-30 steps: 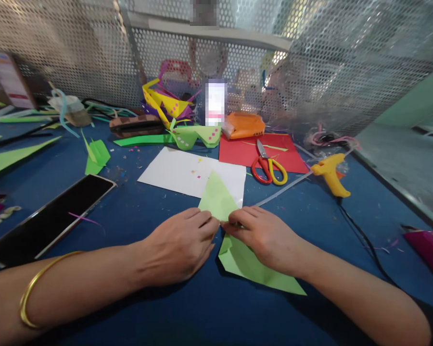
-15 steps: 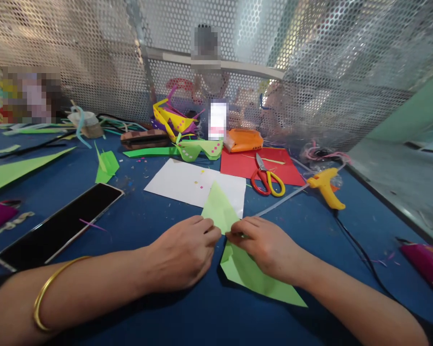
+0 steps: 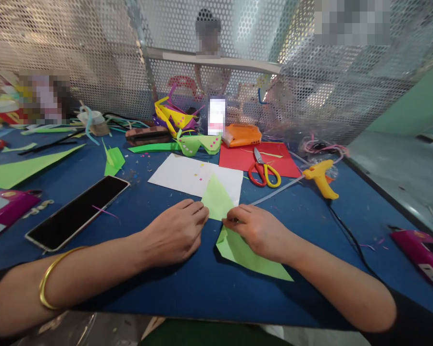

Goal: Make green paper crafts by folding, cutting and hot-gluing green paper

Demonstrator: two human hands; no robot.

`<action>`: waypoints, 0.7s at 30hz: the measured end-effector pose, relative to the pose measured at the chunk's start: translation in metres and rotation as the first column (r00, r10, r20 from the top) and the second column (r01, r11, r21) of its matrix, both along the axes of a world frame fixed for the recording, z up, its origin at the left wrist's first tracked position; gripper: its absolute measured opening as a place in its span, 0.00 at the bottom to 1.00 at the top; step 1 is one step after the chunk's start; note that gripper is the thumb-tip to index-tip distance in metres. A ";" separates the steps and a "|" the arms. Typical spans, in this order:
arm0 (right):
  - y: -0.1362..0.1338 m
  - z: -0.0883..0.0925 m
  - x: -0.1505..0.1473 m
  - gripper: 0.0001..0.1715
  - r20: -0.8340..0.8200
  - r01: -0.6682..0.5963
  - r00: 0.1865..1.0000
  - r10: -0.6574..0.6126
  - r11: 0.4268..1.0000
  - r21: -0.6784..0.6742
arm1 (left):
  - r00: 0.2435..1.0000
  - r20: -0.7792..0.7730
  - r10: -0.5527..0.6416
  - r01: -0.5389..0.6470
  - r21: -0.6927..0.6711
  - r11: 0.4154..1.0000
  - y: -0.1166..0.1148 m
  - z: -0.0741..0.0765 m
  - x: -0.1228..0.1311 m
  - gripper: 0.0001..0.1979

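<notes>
A light green sheet of paper [image 3: 216, 198] lies folded in front of me, its pointed top over a white sheet [image 3: 173, 174]. Its lower flap [image 3: 256, 257] spreads to the right beneath my right hand. My left hand [image 3: 176, 230] is closed at the left edge of the green paper, fingers curled and thumb hidden. My right hand [image 3: 260, 233] pinches the paper at the fold near its middle. A small gap separates the two hands, with green paper showing between them.
Scissors [image 3: 263, 168] lie on red paper [image 3: 234, 156]; a yellow glue gun [image 3: 323, 179] with a black cord is to the right. A dark phone [image 3: 79, 211] lies left. Behind are green paper glasses [image 3: 200, 144], an orange case [image 3: 241, 134] and a perforated metal screen [image 3: 245, 77].
My left hand has shifted slightly left, widening the gap between my hands. The view has tilted downward, bringing the table's front edge into sight. My right hand keeps its pinch on the paper.
</notes>
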State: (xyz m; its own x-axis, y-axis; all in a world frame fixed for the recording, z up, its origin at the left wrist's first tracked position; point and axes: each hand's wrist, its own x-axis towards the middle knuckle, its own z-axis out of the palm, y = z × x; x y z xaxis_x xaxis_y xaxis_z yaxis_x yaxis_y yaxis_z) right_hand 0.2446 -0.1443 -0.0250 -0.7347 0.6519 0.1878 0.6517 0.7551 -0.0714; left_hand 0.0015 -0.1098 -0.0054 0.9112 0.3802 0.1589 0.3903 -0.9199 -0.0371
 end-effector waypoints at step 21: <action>-0.005 0.001 -0.005 0.18 -0.104 -0.009 0.994 0.020 0.994 0.113 | 0.616 0.244 0.749 -0.341 -0.774 0.533 0.009 -0.011 0.025 0.15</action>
State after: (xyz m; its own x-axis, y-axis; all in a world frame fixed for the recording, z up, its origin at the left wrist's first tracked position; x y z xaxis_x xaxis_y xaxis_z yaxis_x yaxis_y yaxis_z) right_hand 0.2396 -0.1490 -0.0244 -0.7164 0.6117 0.3355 0.6340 0.7715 -0.0528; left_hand 0.0270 -0.1010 -0.0162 0.3187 0.9476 0.0208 0.5807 -0.2125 0.7859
